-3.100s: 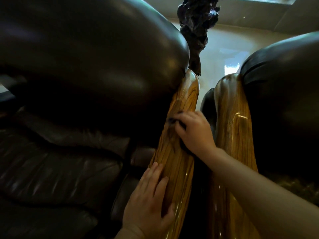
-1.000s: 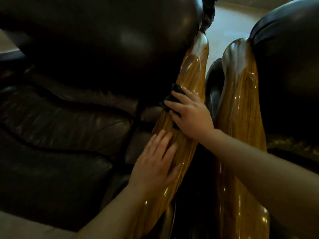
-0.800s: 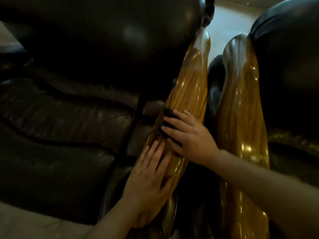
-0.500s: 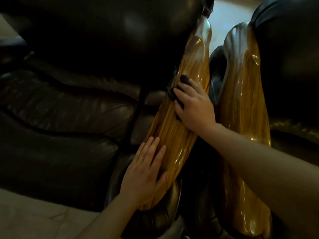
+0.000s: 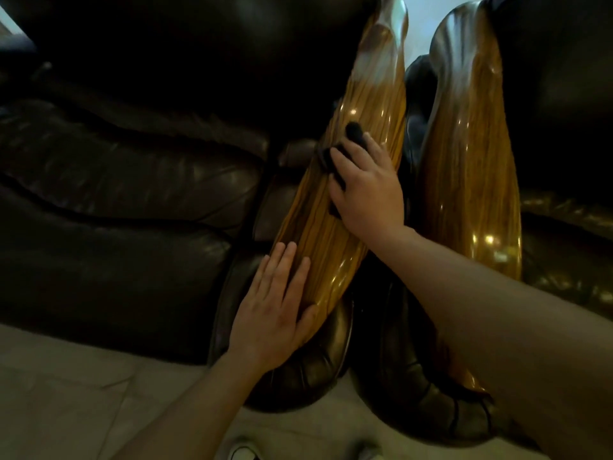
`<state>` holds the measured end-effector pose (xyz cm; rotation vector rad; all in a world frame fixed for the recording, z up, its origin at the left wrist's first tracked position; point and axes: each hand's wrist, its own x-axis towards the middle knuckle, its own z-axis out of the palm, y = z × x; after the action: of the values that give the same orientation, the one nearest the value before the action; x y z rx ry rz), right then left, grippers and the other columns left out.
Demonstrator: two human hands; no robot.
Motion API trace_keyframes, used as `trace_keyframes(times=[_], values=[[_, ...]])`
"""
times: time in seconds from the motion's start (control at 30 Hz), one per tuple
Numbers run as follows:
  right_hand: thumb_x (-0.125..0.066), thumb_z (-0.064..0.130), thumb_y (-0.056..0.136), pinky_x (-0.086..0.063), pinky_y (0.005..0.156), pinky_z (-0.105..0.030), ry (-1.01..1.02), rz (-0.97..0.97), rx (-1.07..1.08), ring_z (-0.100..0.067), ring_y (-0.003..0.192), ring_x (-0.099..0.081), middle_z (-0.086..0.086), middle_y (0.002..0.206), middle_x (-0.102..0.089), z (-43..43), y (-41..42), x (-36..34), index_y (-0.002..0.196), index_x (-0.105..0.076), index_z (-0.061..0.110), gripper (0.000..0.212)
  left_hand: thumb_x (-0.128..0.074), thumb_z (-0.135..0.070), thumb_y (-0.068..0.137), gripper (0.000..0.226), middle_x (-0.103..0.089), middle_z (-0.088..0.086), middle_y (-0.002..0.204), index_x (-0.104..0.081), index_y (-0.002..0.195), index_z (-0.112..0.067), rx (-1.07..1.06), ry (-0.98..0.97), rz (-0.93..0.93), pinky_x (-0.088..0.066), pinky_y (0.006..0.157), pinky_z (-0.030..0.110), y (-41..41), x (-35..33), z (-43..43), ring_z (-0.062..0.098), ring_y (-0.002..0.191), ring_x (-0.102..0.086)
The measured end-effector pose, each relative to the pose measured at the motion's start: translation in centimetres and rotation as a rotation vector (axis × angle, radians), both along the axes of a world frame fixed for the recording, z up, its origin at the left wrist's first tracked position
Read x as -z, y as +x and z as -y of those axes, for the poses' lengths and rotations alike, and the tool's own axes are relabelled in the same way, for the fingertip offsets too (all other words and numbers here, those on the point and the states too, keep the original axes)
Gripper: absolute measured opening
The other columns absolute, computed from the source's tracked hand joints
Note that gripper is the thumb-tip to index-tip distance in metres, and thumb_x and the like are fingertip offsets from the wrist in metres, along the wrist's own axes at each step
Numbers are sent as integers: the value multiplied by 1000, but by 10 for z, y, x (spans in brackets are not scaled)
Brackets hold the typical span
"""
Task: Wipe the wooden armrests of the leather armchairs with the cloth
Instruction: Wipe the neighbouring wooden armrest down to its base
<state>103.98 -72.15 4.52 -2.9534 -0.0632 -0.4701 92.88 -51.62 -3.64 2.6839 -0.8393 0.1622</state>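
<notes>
Two wooden armrests stand side by side; on the left armrest (image 5: pixel 335 234) I see my right hand (image 5: pixel 368 190) pressing the dark cloth (image 5: pixel 335 151) (bunched under curled fingers), while my left hand (image 5: pixel 275 313) lies spread flat lower down.

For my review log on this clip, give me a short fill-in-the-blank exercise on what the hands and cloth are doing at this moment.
1. The dark cloth is pressed to the wood under the ____ hand.
2. The left hand lies flat with fingers ____ on the near end of the left armrest.
3. The right armrest has ____ hand on it.
4. Both armrests are made of glossy ____.

Missing words: right; open; no; wood
</notes>
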Motion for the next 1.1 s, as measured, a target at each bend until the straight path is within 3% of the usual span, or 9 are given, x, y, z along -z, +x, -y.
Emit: trace_keyframes(times=[0.33,0.4,0.53,0.6,0.77,0.9,1.1], values=[[-44,35,102,-19,121,-52,-152,-60,-453,-30,149,-27,-6,151,-47,-21,-75,26,139,-55,18,43,-31,-49,99,68,-14,17,163,-23,154,-8,-10,15,-1,-7,124,40,-1,4,2,27,153,-6],[-44,36,100,-19,121,-53,-179,-41,-428,-30,148,-29,-6,150,-49,-6,-54,16,138,-55,18,43,-34,-48,99,68,-14,16,164,-25,154,-9,-5,-7,0,-8,124,42,-1,3,1,28,153,-7],[-45,33,100,-16,122,-53,66,44,-57,-32,150,-23,-8,152,-46,23,-17,0,140,-53,17,44,-38,-48,98,67,-15,15,164,-28,153,-10,-6,-36,3,-8,124,44,-2,4,1,28,153,-7],[-44,31,100,-18,122,-54,99,70,-11,-33,151,-21,-9,153,-45,20,-19,6,139,-53,16,43,-44,-46,96,69,-16,15,164,-29,153,-9,-13,-55,6,-8,124,43,-3,4,2,27,153,-8],[-45,30,99,-17,121,-55,25,113,-190,-32,151,-21,-7,150,-47,-9,-68,38,136,-55,17,41,-47,-42,94,69,-17,16,163,-30,151,-6,-23,-41,-5,-9,124,44,-5,1,1,26,153,-7],[-50,29,100,-18,121,-55,79,126,-329,-31,152,-20,-7,150,-48,-22,-107,58,133,-59,16,37,-46,-44,93,65,-23,17,160,-35,145,-6,-45,-63,-77,-18,123,45,-10,-11,-1,24,153,-11],[-57,28,92,-21,121,-52,-1,15,-520,-31,146,-34,-6,144,-55,-50,-131,60,129,-63,15,39,-42,-52,94,61,-29,13,158,-37,141,-12,-188,-21,-197,-22,118,38,-49,-22,-21,23,149,-23]])
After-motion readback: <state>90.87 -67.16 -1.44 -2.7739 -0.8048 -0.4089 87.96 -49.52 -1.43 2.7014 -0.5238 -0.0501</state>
